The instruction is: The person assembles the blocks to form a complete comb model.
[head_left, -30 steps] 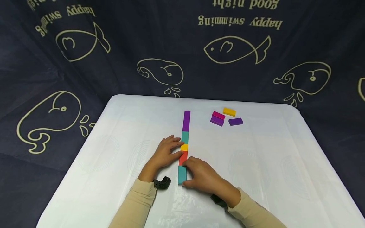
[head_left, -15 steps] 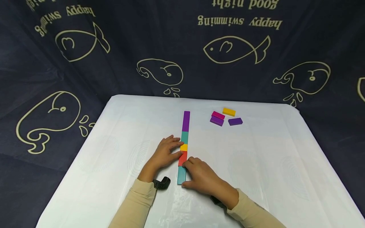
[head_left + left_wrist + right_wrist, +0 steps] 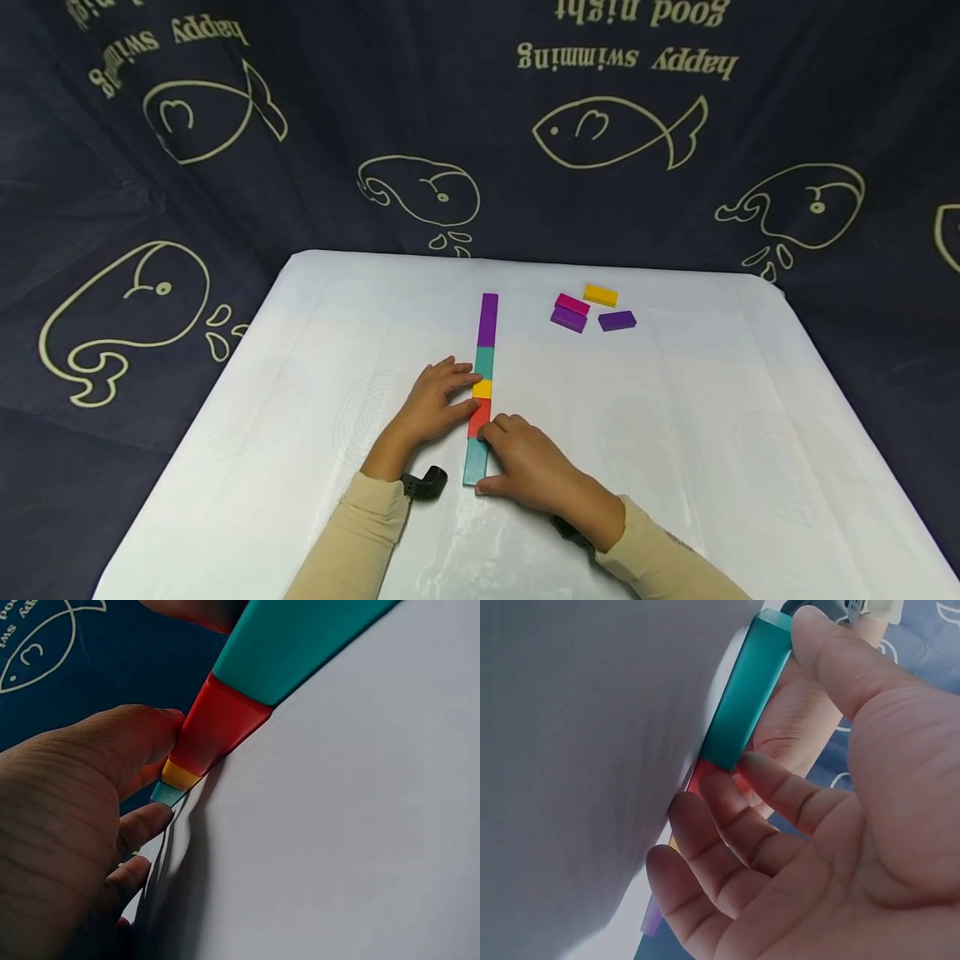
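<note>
Pinches long teal block [image 3: 475, 463] between half-bent right fingers [image 3: 791, 791]; touches long red block [image 3: 481, 416] with loose, spread left fingers [image 3: 463, 381].

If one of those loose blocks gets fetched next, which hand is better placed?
Probably the right hand: it is on the same side of the row as the loose blocks, whereas the left hand would have to reach across the row. It would first need to release the nearest turquoise block.
</note>
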The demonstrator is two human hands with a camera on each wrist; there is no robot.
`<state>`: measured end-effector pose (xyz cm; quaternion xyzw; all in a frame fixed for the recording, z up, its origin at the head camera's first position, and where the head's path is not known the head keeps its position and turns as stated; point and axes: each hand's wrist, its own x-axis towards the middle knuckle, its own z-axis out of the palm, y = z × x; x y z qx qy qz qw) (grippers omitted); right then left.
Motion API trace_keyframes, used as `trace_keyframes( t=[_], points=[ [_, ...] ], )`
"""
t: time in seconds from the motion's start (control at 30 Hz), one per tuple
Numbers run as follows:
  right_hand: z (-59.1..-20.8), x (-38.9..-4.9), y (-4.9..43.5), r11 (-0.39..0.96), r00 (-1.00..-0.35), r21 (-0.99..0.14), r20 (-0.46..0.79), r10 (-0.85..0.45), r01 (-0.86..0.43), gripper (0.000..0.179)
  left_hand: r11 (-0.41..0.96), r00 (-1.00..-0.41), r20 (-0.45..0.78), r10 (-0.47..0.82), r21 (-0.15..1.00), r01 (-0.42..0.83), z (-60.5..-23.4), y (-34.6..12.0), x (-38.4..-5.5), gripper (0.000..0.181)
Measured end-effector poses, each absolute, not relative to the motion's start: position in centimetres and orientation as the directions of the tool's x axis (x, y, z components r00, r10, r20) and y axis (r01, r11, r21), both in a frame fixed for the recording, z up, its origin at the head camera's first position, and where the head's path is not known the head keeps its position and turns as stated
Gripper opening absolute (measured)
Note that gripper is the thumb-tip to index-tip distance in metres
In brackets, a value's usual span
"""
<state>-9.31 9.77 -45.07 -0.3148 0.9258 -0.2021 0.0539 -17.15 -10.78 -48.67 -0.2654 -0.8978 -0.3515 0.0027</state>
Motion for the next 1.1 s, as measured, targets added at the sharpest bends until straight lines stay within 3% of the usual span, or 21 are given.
trace_keyframes(
  t=[0.23, 0.47, 0.77, 1.1],
  points=[
    [-45.0, -9.5, 10.0, 0.706, -0.784, -0.431, 0.006, -0.621, -0.562, 0.057, 0.608, -0.862, 0.196, 0.467, 0.637, 0.474, -48.8, -10.8, -17.1, 0.042],
    [-44.1, -11.0, 11.7, 0.645, -0.783, -0.558, 0.015, -0.621, -0.522, 0.047, 0.591, -0.862, 0.194, 0.469, 0.656, 0.469, -48.9, -10.9, -17.2, 0.043],
    [-43.2, -16.9, 17.4, 0.661, -0.862, -0.595, 0.114, -0.495, -0.458, 0.042, 0.584, -0.87, 0.071, 0.487, 0.714, 0.385, -46.6, -10.7, -18.6, 0.046],
    [-43.2, -22.8, 22.1, 0.742, -0.93, -0.577, 0.095, -0.355, -0.342, 0.041, 0.579, -0.828, 0.066, 0.556, 0.685, 0.443, -45.7, -10.5, -23.8, 0.047]
  ],
)
